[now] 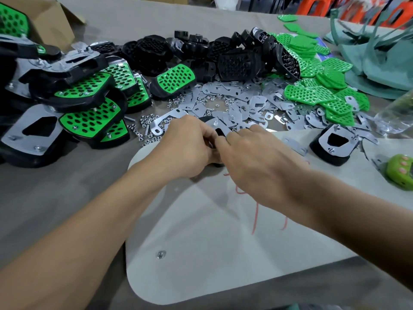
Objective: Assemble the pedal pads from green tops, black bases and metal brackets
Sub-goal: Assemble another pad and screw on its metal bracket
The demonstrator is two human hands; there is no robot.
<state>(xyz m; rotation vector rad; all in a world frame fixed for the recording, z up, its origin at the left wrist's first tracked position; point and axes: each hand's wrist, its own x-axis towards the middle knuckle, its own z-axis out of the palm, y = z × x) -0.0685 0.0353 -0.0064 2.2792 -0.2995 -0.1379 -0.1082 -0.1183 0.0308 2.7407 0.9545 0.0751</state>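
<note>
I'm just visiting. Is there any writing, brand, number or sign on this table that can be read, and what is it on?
No text here can be read.
Red pen marks on the pale sheet: hand-drawn strokes, partly hidden, not legible as letters or numbers.
Cardboard box: no print shows.

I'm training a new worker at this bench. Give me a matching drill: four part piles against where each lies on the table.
Things:
1 finished pads
2 black bases
3 green tops
4 brackets

Places:
a far centre
b left
c far right
d centre, in front of the bases

Pairs: 1-b; 2-a; 3-c; 4-d
</note>
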